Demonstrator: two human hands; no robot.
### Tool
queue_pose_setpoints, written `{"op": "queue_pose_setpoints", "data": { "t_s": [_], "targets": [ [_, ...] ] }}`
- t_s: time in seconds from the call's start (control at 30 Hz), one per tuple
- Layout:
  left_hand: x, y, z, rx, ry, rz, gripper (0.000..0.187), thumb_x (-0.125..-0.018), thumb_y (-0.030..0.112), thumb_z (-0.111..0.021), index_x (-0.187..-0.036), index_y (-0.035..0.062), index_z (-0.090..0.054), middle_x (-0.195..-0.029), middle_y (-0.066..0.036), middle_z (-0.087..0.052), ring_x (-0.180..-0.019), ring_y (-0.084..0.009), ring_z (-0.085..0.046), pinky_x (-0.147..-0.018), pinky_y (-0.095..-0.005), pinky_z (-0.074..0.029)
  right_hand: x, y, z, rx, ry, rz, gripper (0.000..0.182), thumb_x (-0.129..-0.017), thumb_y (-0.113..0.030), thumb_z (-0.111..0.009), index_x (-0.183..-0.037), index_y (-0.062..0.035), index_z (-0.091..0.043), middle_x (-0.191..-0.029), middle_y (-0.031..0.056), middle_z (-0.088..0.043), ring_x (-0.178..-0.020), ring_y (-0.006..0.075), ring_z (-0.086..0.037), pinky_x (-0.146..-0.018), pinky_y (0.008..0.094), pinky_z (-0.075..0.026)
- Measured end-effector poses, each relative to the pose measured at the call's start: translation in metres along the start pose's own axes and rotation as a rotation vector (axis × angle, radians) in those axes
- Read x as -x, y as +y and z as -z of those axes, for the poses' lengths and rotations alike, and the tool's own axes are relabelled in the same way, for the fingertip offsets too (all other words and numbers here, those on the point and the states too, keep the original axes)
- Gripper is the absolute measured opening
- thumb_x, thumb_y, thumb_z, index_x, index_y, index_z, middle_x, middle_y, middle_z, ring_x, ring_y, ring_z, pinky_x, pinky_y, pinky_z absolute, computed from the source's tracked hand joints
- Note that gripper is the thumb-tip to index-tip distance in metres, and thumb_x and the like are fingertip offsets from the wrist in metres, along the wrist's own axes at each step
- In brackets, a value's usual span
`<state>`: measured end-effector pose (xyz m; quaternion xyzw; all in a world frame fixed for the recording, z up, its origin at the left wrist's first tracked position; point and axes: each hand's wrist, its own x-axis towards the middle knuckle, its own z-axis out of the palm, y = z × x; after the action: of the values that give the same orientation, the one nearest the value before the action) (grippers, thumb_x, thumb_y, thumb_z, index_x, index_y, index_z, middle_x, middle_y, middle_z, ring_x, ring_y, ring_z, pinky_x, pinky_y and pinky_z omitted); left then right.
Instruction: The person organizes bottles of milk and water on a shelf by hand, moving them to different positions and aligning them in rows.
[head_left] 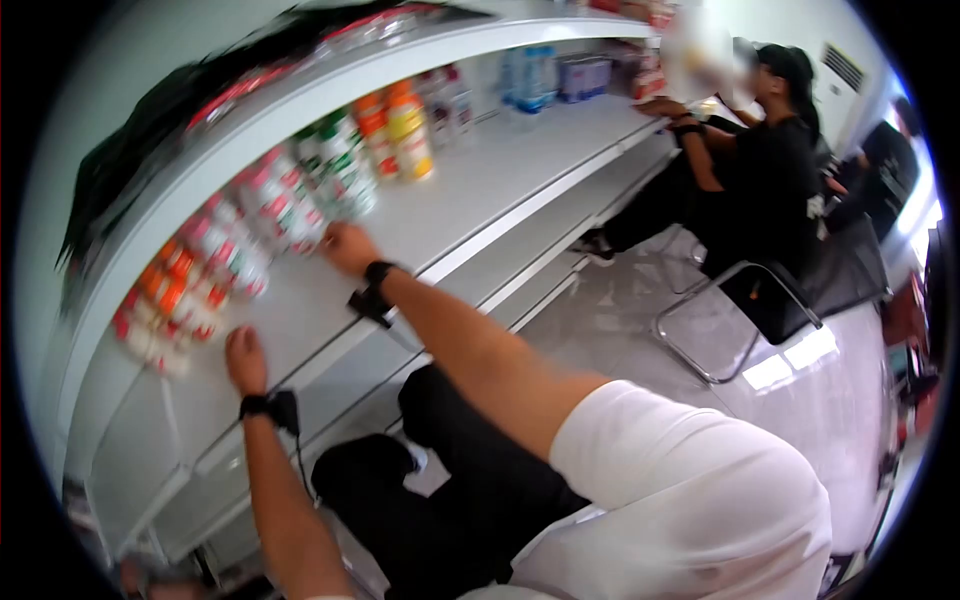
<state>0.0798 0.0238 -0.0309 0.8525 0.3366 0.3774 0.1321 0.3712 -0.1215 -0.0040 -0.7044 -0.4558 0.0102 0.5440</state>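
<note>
My right hand point(350, 248) reaches onto the shelf with its fingers curled together. Its fingertips are right at the base of the pink-and-white bottles point(285, 208); what they hold, if anything, is hidden. Closed in a loose fist, my left hand point(246, 362) is over the front part of the shelf point(300, 315), with nothing seen in it. Orange-capped bottles point(185, 290) and red-and-white bottles point(150, 335) are nearest to it. Another group of pink-and-white bottles point(228, 248) stands between the hands. Each wrist wears a black band. The bottles look slightly blurred.
Green-and-white bottles point(345, 165), orange and yellow bottles point(408, 130), and blue-tinted bottles point(530, 78) stand farther along. An upper shelf board point(340, 72) overhangs them. Lower shelves lie beneath. A person in black point(770, 170) sits at the far end on a metal-framed chair point(840, 285).
</note>
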Motion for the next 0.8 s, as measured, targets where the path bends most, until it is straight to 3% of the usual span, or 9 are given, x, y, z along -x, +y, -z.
{"op": "queue_pose_setpoints", "data": {
  "t_s": [0.03,0.17,0.23,0.37,0.43,0.6,0.7,0.77,0.8],
  "targets": [
    [0.002,0.007,0.004,-0.140,-0.013,-0.096,0.018,-0.096,0.017,-0.057,-0.104,0.0030,-0.066,-0.108,-0.016,-0.066,-0.102,-0.0353,-0.061,-0.090,-0.0412,-0.049,0.003,0.005,-0.002,0.015,0.063,0.056,0.019,-0.085,-0.021,-0.063,-0.089,-0.0018,-0.066,-0.090,0.0183,-0.068,-0.086,0.0367,-0.065,-0.077,0.0441,-0.052],
    [0.018,0.048,0.018,-0.118,-0.019,-0.007,0.019,-0.094,0.020,-0.059,-0.104,0.0043,-0.066,-0.111,-0.013,-0.067,-0.103,-0.0338,-0.063,-0.090,-0.0433,-0.049,0.015,-0.015,0.017,0.044,0.052,0.021,0.021,-0.084,-0.021,-0.062,-0.089,-0.0008,-0.067,-0.085,0.0212,-0.068,-0.081,0.0397,-0.065,-0.073,0.0456,-0.051],
    [0.021,0.046,0.009,-0.152,0.044,-0.076,0.021,-0.093,0.022,-0.063,-0.104,0.0050,-0.067,-0.108,-0.012,-0.069,-0.103,-0.0331,-0.063,-0.091,-0.0421,-0.049,0.014,-0.017,0.014,0.124,0.037,-0.022,0.022,-0.081,-0.024,-0.063,-0.088,-0.0049,-0.071,-0.084,0.0214,-0.069,-0.085,0.0411,-0.065,-0.079,0.0478,-0.053],
    [0.027,0.111,-0.006,0.505,-0.336,0.084,0.030,-0.094,0.028,-0.064,-0.113,0.0048,-0.068,-0.101,-0.011,-0.072,-0.098,-0.0225,-0.068,-0.087,-0.0332,-0.052,0.010,-0.017,0.008,0.204,0.034,-0.078,0.021,-0.082,-0.026,-0.063,-0.089,-0.0086,-0.073,-0.084,0.0187,-0.071,-0.082,0.0391,-0.068,-0.078,0.0469,-0.055],
    [0.035,0.165,0.001,0.572,-0.533,0.009,0.033,-0.098,0.030,-0.061,-0.117,0.0022,-0.065,-0.099,-0.006,-0.071,-0.091,-0.0124,-0.065,-0.082,-0.0281,-0.050,0.011,-0.018,0.009,0.251,0.035,-0.081,0.021,-0.083,-0.026,-0.062,-0.089,-0.0092,-0.074,-0.084,0.0182,-0.071,-0.082,0.0386,-0.068,-0.078,0.0467,-0.055],
    [0.023,0.207,-0.009,0.589,-0.705,0.088,0.038,-0.098,0.030,-0.062,-0.122,0.0008,-0.063,-0.103,-0.004,-0.070,-0.088,-0.0122,-0.063,-0.078,-0.0273,-0.050,0.002,-0.009,0.012,0.090,0.005,-0.158,0.023,-0.082,-0.027,-0.063,-0.090,-0.0076,-0.074,-0.087,0.0182,-0.072,-0.085,0.0383,-0.069,-0.080,0.0439,-0.055],
    [0.016,0.202,-0.016,0.628,-0.748,0.145,0.041,-0.096,0.031,-0.065,-0.122,-0.0011,-0.062,-0.100,-0.004,-0.070,-0.084,-0.0100,-0.060,-0.069,-0.0259,-0.047,-0.002,-0.001,0.011,0.042,0.016,-0.158,0.027,-0.084,-0.028,-0.065,-0.095,-0.0050,-0.073,-0.081,0.0136,-0.072,-0.075,0.0282,-0.070,-0.072,0.0372,-0.055],
    [0.012,0.192,-0.027,0.688,-0.754,0.165,0.041,-0.096,0.031,-0.066,-0.121,-0.0018,-0.062,-0.099,-0.004,-0.070,-0.083,-0.0092,-0.060,-0.066,-0.0253,-0.046,-0.008,0.005,0.008,-0.077,0.009,-0.244,0.025,-0.085,-0.026,-0.066,-0.094,-0.0043,-0.074,-0.075,0.0090,-0.070,-0.064,0.0164,-0.066,-0.065,0.0311,-0.053],
    [0.010,0.191,-0.029,0.670,-0.765,0.190,0.039,-0.096,0.030,-0.066,-0.119,-0.0011,-0.064,-0.101,-0.005,-0.071,-0.087,-0.0108,-0.062,-0.072,-0.0261,-0.048,-0.005,-0.005,0.013,-0.190,-0.001,-0.297,0.024,-0.086,-0.025,-0.065,-0.093,-0.0033,-0.073,-0.072,0.0077,-0.068,-0.062,0.0157,-0.065,-0.062,0.0304,-0.051]
  ]
}}
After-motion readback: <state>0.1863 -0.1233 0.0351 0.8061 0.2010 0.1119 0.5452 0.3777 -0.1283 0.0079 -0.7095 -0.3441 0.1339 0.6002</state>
